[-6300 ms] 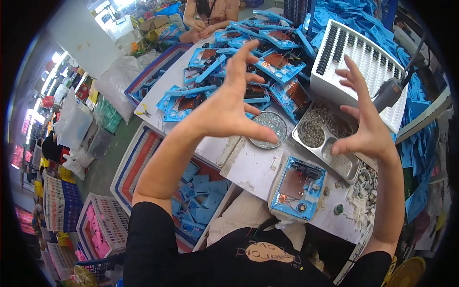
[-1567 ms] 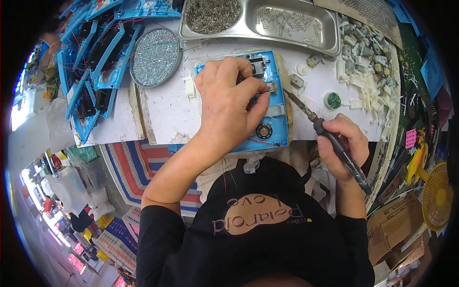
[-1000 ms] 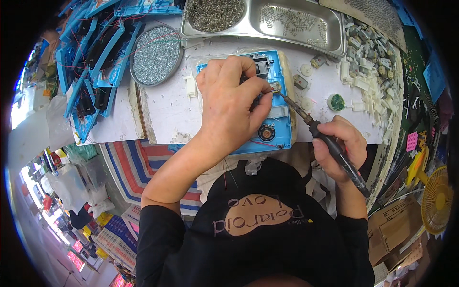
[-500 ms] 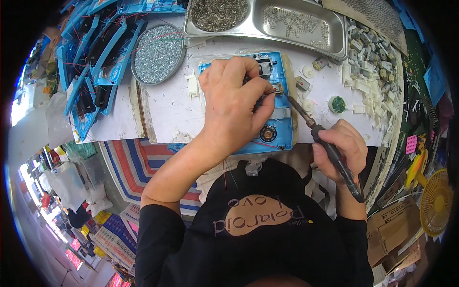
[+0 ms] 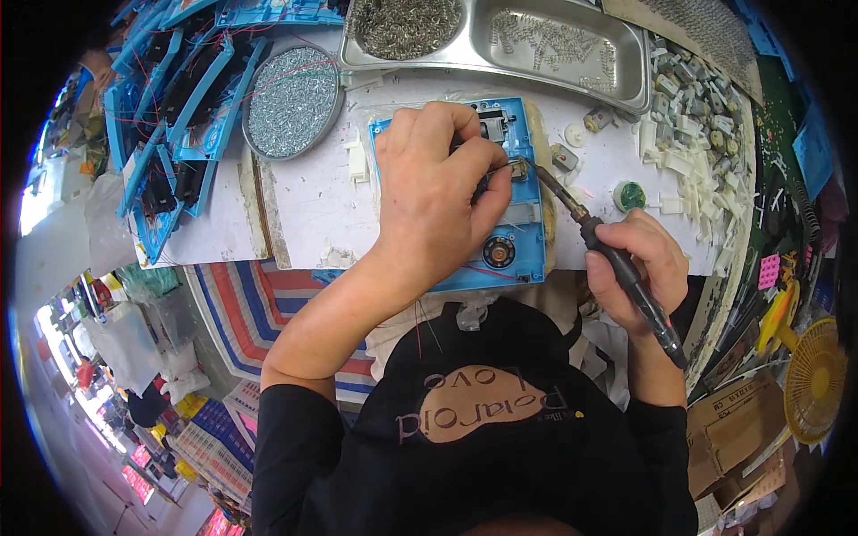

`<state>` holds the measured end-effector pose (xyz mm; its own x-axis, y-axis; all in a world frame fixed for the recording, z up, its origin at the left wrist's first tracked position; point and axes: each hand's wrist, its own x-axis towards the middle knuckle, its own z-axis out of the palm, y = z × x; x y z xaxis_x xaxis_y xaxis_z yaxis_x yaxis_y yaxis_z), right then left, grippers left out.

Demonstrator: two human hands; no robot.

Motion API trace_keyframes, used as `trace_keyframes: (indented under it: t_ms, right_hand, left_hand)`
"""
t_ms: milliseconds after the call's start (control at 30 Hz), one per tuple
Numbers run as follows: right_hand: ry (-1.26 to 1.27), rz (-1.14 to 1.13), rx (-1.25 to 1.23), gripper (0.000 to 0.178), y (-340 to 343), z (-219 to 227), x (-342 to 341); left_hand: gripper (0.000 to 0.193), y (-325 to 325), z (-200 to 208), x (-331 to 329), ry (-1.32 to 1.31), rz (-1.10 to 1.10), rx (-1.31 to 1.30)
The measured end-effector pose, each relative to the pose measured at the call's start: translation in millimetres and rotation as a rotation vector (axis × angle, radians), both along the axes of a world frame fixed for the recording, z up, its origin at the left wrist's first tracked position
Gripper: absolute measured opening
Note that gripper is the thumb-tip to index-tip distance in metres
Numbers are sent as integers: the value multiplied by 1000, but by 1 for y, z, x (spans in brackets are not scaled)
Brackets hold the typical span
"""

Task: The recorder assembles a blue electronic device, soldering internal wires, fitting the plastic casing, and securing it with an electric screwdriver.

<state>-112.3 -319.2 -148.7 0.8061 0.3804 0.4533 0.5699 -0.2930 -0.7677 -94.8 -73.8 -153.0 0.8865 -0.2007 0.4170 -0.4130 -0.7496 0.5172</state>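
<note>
A blue plastic housing [image 5: 534,246] lies on the table in front of me, with a small round speaker [image 5: 499,251] near its close edge. My left hand [image 5: 429,183] reaches over the housing and covers much of it. Its thumb and forefinger pinch what looks like a thin wire beside a small metal motor [image 5: 518,168]; the fingertips are partly hidden. In my right hand [image 5: 645,268] is a soldering iron [image 5: 617,259] with a black handle, held like a pen. The iron's tip slants in from the right and meets the motor's end, at or very near contact.
Loose motors and white plastic parts [image 5: 706,134] are heaped at the right. A green-topped solder spool [image 5: 629,196] lies nearer. Behind stands a metal tray [image 5: 559,76] of springs, with a round dish of screws [image 5: 290,112] to its left. Blue housings [image 5: 179,116] with red wires are stacked far left.
My right hand has brought the soldering iron's tip left and up, onto or right beside the motor's end. The left hand keeps nearly the same place.
</note>
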Motion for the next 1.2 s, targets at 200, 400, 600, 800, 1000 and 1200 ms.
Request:
trace_keyframes:
  t_ms: [200,400,600,800,1000,1200]
  right_hand:
    - [-21,28,4,33,2,-1,2]
    - [-35,37,-19,33,3,-1,4]
    - [-101,49,-27,35,6,-3,7]
    - [-89,20,-27,35,1,1,6]
    - [-101,42,-13,36,5,2,9]
    - [-86,52,-21,37,7,0,10]
  left_hand:
    - [16,-1,0,0,-2,5,14]
    - [16,-1,2,0,10,8,27]
    - [14,0,-2,-1,24,5,15]
    - [16,1,0,1,-4,-3,17]
    - [16,1,1,0,-4,2,32]
    - [17,2,-1,0,-16,-6,16]
